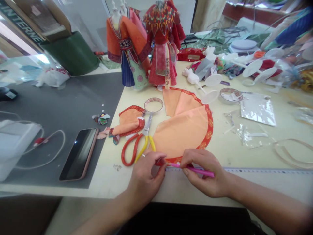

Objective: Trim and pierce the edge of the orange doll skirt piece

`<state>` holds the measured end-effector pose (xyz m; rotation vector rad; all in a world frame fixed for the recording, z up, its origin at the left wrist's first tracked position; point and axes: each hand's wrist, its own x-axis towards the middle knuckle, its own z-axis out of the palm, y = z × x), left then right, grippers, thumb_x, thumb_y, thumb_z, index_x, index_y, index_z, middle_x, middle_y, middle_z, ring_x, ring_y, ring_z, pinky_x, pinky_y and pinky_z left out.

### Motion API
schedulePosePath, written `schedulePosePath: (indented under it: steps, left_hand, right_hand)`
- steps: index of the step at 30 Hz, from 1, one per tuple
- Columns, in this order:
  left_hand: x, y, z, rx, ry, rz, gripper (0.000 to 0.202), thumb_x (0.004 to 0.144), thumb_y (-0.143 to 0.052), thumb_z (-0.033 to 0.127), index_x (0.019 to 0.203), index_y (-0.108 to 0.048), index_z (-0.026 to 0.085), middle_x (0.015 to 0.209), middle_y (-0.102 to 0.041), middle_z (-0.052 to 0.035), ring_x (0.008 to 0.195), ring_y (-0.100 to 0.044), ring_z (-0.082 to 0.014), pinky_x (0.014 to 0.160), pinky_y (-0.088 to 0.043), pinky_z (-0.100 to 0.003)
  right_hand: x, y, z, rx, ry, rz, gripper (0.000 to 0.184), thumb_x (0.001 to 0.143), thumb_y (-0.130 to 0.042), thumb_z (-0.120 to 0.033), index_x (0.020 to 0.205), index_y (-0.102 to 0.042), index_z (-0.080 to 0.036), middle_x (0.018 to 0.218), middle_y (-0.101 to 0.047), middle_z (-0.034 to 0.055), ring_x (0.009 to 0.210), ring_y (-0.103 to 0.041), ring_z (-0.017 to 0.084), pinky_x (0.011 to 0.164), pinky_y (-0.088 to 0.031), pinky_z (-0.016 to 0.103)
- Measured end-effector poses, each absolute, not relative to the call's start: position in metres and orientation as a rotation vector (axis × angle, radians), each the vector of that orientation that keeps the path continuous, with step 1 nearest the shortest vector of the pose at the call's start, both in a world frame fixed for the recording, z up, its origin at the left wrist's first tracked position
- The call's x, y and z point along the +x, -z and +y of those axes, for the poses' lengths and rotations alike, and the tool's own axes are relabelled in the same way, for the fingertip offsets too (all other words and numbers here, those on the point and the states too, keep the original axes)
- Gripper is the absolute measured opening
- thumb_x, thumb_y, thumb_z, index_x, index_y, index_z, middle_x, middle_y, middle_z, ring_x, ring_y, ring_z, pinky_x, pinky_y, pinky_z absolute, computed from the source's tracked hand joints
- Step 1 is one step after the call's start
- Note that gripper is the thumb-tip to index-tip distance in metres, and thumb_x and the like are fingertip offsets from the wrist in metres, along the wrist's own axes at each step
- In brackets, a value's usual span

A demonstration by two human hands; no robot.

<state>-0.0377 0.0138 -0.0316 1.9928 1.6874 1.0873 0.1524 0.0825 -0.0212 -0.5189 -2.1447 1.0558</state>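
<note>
A peach fabric piece [186, 133], curved and edged with patterned red trim, lies on the table. At its near edge my left hand [148, 176] pinches the red trim between thumb and fingers. My right hand [207, 173] grips a slim pink pen-like tool [201, 171], its tip pointing left at the trim by my left fingers; the exact kind of tip is too small to make out. Just beyond my left hand rest scissors [139, 143] with red and yellow handles. A ruler [264, 171] runs along the table's front, partly hidden by my right hand.
Left of the scissors lies a smaller peach piece with red trim [129, 120], near a tape roll [153, 105]. A phone [78, 155] rests on the grey mat [73, 94]. Dressed doll forms [162, 49] stand behind. White stands [210, 97] and plastic bags [259, 109] are at right.
</note>
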Motion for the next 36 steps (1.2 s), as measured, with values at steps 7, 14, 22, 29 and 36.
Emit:
schedulePosePath:
  steps: [7,14,22,29,36]
  left_hand:
    - [-0.0367,0.0325,0.0135,2.014,-1.151,1.709,0.025,0.079,-0.058,0.009,0.101,-0.054,0.02,0.079,-0.062,-0.0016,0.073,-0.059,-0.015,0.07,-0.05,-0.029]
    - [-0.0407,0.033,0.0119,2.01,-1.146,1.795,0.023,0.08,-0.057,0.012,0.101,-0.055,0.02,0.083,-0.064,-0.0036,0.078,-0.061,-0.0173,0.073,-0.051,-0.031]
    - [-0.0416,0.0375,0.0123,2.05,-1.097,1.758,0.034,0.081,-0.056,0.01,0.113,-0.052,0.022,0.084,-0.064,-0.0036,0.081,-0.06,-0.0177,0.078,-0.05,-0.034]
    - [-0.0417,0.0389,0.0115,2.051,-1.096,1.739,0.038,0.081,-0.058,0.01,0.116,-0.051,0.02,0.087,-0.064,-0.0043,0.083,-0.061,-0.0178,0.08,-0.05,-0.034]
    - [-0.0405,0.0396,0.0087,2.016,-1.069,1.718,0.038,0.082,-0.056,0.01,0.118,-0.05,0.019,0.089,-0.063,-0.0058,0.086,-0.061,-0.0181,0.082,-0.051,-0.035]
  right_hand:
    - [0.1527,0.0241,0.0813,-0.459,-0.979,-2.158,0.014,0.076,-0.048,-0.006,0.084,-0.052,-0.016,0.07,-0.051,0.0013,0.061,-0.045,0.011,0.055,-0.037,0.024]
    - [0.1563,0.0195,0.0832,-0.489,-0.923,-2.162,0.013,0.077,-0.046,-0.008,0.083,-0.051,-0.017,0.067,-0.049,0.0004,0.059,-0.046,0.012,0.052,-0.037,0.024]
    - [0.1544,0.0188,0.0821,-0.368,-0.88,-2.209,0.018,0.075,-0.046,-0.006,0.087,-0.052,-0.017,0.069,-0.054,0.0023,0.061,-0.048,0.013,0.056,-0.04,0.025]
    - [0.1521,0.0207,0.0824,-0.32,-0.825,-2.247,0.017,0.075,-0.047,-0.005,0.088,-0.052,-0.016,0.07,-0.055,0.0042,0.061,-0.049,0.014,0.055,-0.04,0.026]
    - [0.152,0.0223,0.0796,-0.313,-0.814,-2.264,0.018,0.075,-0.048,-0.004,0.088,-0.052,-0.015,0.069,-0.056,0.0046,0.061,-0.05,0.014,0.055,-0.039,0.027]
